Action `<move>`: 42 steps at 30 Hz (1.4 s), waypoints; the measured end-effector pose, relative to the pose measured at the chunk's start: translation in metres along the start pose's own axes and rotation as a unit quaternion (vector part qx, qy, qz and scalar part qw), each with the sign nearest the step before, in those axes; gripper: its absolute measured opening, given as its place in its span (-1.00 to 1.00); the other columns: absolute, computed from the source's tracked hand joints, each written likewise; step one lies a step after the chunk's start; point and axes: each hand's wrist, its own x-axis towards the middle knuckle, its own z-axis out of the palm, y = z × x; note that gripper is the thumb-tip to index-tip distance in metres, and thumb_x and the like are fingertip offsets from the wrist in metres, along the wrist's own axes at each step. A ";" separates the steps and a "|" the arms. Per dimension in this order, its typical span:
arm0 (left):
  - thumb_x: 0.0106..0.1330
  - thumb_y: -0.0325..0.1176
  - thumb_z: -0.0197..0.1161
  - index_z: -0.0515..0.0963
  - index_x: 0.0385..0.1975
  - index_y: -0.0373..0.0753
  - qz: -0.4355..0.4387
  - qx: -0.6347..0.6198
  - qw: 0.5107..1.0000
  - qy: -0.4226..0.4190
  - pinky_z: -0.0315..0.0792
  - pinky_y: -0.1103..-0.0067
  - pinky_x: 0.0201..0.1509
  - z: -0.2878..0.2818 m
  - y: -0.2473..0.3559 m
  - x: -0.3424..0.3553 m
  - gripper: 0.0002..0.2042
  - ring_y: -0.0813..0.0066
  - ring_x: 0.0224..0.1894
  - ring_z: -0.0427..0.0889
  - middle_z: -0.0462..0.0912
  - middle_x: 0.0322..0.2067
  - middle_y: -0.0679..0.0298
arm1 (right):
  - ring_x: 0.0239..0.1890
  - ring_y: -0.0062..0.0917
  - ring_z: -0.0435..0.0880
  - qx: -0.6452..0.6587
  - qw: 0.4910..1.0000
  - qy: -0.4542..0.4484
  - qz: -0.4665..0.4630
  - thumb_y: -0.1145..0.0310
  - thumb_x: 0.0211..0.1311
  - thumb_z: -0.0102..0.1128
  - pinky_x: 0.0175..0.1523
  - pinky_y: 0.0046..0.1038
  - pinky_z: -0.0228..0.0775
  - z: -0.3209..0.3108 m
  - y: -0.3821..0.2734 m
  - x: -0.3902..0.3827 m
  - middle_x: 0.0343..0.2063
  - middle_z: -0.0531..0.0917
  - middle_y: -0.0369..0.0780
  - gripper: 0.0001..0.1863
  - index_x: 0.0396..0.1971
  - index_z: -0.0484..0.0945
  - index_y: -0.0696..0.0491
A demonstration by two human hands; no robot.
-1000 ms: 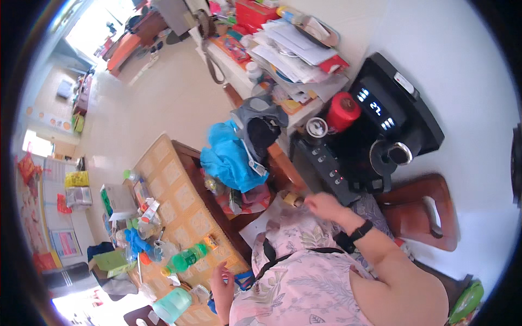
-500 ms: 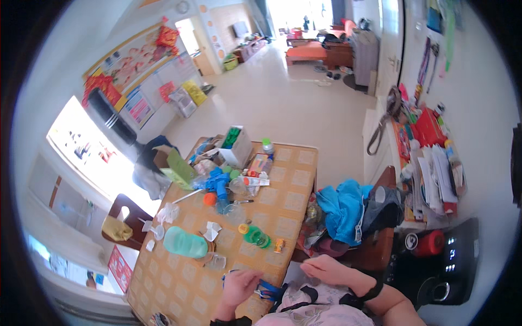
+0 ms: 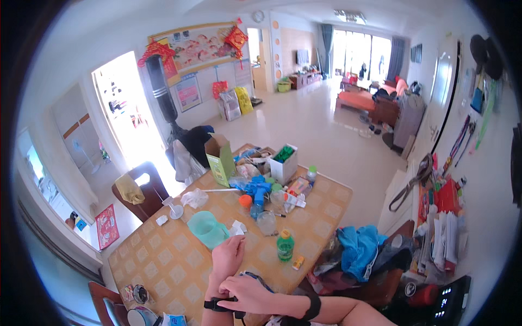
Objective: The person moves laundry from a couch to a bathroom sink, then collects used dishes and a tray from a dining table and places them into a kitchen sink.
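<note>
My left hand [image 3: 228, 256] is raised over the table's near side, its fingers drawn together with nothing visible in them. A black wrist strap [image 3: 220, 305] circles my left wrist. My right hand [image 3: 249, 295] reaches across, its fingers closing on that strap; their tips are partly hidden. Just beyond my left hand stands a translucent mint-green plastic jug [image 3: 207, 230]. To the right are a small green bottle with a yellow cap [image 3: 285, 245] and a small orange-and-yellow packet [image 3: 298, 263]. Another black band [image 3: 312, 307] is on my right wrist.
The patterned table [image 3: 163, 261] carries a white box with green contents [image 3: 284, 164], an open green carton [image 3: 218, 161] and a blue spray head [image 3: 255, 187]. A blue garment [image 3: 359, 250] lies on a chair at right. A brown chair [image 3: 142, 191] stands at left.
My hands were apart; now my right hand has crossed left onto my left wrist. The view has tilted up, showing more of the room.
</note>
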 end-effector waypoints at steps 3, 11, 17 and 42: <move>0.13 -0.38 0.11 0.51 -0.38 -0.21 -0.022 0.035 0.999 0.009 0.40 0.41 -0.50 -0.003 -0.035 -0.007 -0.90 0.17 -0.52 0.53 0.54 -0.54 0.13 | -0.34 -0.33 0.49 -0.128 0.990 -0.052 -0.005 0.15 -0.04 0.19 -0.26 -0.30 0.25 0.022 -0.001 0.011 -0.49 0.48 -0.21 -0.70 -0.48 0.40 0.06; 0.14 -0.30 0.10 0.50 -0.38 -0.20 -0.109 0.029 0.993 -0.019 0.39 0.38 -0.45 -0.030 -0.068 -0.014 -0.86 0.17 -0.49 0.54 0.54 -0.53 0.13 | -0.36 -0.31 0.48 -0.008 0.997 -0.072 -0.005 0.21 -0.03 0.18 -0.29 -0.36 0.28 0.058 0.005 0.045 -0.56 0.48 -0.17 -0.75 -0.58 0.44 0.09; 0.16 -0.30 0.11 0.50 -0.37 -0.22 -0.126 -0.029 0.991 -0.025 0.36 0.49 -0.52 -0.021 -0.078 -0.039 -0.85 0.35 -0.56 0.54 0.54 -0.59 0.18 | -0.47 -0.32 0.47 0.010 0.995 -0.096 -0.033 0.28 0.03 0.13 -0.36 -0.37 0.29 0.067 -0.027 0.035 -0.59 0.48 -0.14 -0.80 -0.57 0.43 0.11; 0.20 -0.47 0.06 0.41 -0.12 -0.29 -0.423 -0.246 0.864 -0.123 0.13 0.73 -0.55 -0.042 -0.061 -0.205 -0.75 0.71 -0.61 0.21 0.23 -0.70 0.45 | -0.54 -0.74 0.44 0.121 0.930 -0.035 0.345 0.39 0.15 0.08 -0.43 -0.68 0.29 -0.023 0.113 -0.096 -0.57 0.47 -0.36 -0.74 -0.18 0.42 0.17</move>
